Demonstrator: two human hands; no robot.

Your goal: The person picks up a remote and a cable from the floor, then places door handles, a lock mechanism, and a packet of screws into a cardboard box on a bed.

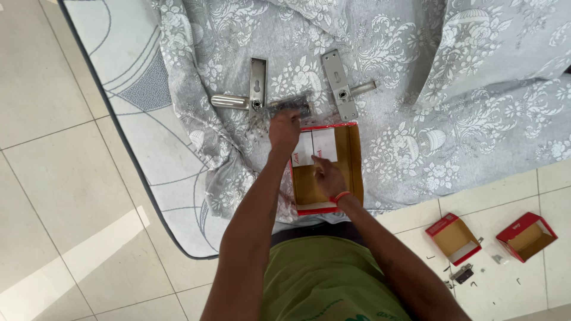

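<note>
Two white cards (315, 147) in open red box (355, 160); right-hand fingers (315, 163) spread on them.

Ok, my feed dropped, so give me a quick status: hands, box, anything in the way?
Left hand on dark lock part. Right hand inside open red box, by white packets. Two handle plates beyond, clear.

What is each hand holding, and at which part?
Left hand rests on a dark metal piece at its near end; a firm hold cannot be told. Right hand holds nothing, inside the open box.
</note>
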